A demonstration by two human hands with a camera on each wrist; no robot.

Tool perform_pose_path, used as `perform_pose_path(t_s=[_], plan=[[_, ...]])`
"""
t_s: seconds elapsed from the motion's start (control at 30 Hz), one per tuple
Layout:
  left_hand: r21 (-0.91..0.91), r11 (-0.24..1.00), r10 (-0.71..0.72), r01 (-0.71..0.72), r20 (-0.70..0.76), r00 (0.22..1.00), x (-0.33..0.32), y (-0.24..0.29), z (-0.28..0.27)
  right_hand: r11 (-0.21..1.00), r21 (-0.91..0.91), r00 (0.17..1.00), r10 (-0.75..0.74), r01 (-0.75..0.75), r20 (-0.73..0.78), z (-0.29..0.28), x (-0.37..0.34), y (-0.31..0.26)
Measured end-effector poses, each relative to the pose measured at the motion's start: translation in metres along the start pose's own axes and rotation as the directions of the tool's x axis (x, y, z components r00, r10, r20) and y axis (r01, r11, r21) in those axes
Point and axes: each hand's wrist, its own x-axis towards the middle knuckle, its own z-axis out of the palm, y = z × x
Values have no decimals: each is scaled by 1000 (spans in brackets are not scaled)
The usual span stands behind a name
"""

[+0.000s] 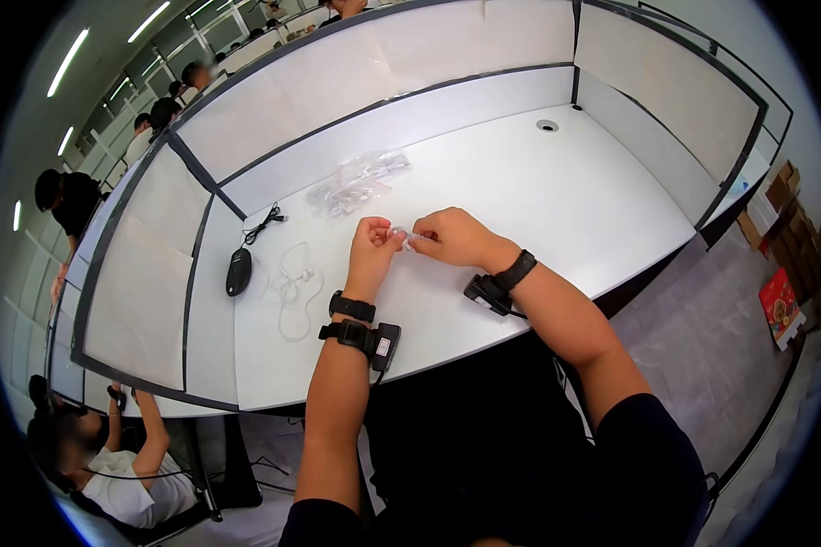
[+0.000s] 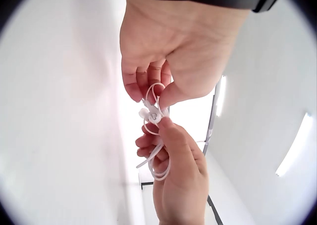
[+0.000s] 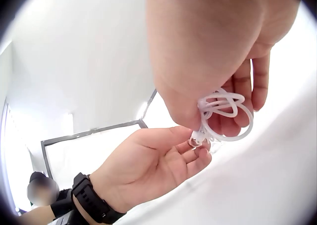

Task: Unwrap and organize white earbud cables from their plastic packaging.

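Note:
A pair of white wired earphones (image 2: 154, 117) is held between both hands above the desk, its thin cord gathered into small loops. My left hand (image 1: 371, 255) pinches the earbud end between thumb and fingertips. From the other side, my right hand (image 1: 462, 239) pinches the bundle; in the right wrist view the coiled cord (image 3: 242, 131) hangs beside its fingers. The fingertips of both hands almost meet at the earphones. Left of my left hand, a second white earphone cord (image 1: 287, 301) lies loosely looped on the white desk (image 1: 502, 182).
Clear plastic bags (image 1: 360, 182) with white contents lie toward the back of the desk. A black mouse (image 1: 238, 272) with a bundled cable (image 1: 265, 223) sits at the left edge. Partition panels (image 1: 392, 59) enclose the desk's back and sides. Another person (image 1: 137, 474) sits at lower left.

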Motion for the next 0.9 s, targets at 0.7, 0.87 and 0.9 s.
perform_pose_path(t_s=[0.7, 0.87, 0.9], plan=[[-440, 861, -193, 255, 181, 964, -5, 23, -10, 958, 286, 971, 80, -12, -227, 9, 4, 9], [-451, 863, -165, 229, 178, 970, 0, 17, -10, 945, 326, 956, 92, 4, -279, 9, 5, 10], [-457, 865, -156, 210, 153, 976, 0, 17, -9, 917, 393, 969, 157, -72, -188, 6, 5, 7]])
